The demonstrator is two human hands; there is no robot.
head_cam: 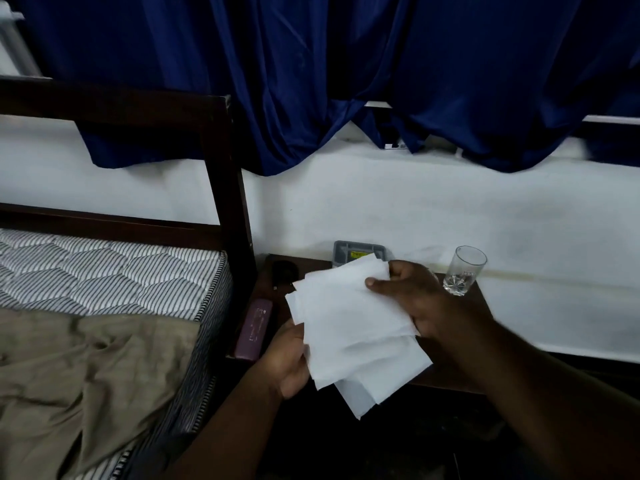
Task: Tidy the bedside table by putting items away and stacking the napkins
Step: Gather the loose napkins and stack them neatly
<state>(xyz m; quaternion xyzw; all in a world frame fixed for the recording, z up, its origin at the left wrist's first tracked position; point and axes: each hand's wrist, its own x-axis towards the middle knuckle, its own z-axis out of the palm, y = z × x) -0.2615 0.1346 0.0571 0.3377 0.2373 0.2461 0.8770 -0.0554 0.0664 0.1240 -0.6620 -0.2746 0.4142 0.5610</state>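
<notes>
Both the left hand point(289, 358) and right hand point(412, 299) pinch the fanned napkins point(349, 327) above the tabletop point(464, 372) (edges uneven), so squaring them risks loose sheets slipping, or the right wrist toppling the glass point(464, 271) just beside it.

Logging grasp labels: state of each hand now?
Left hand: closed on the napkins, lower left edge.
Right hand: closed on the same napkins, upper right edge.
</notes>
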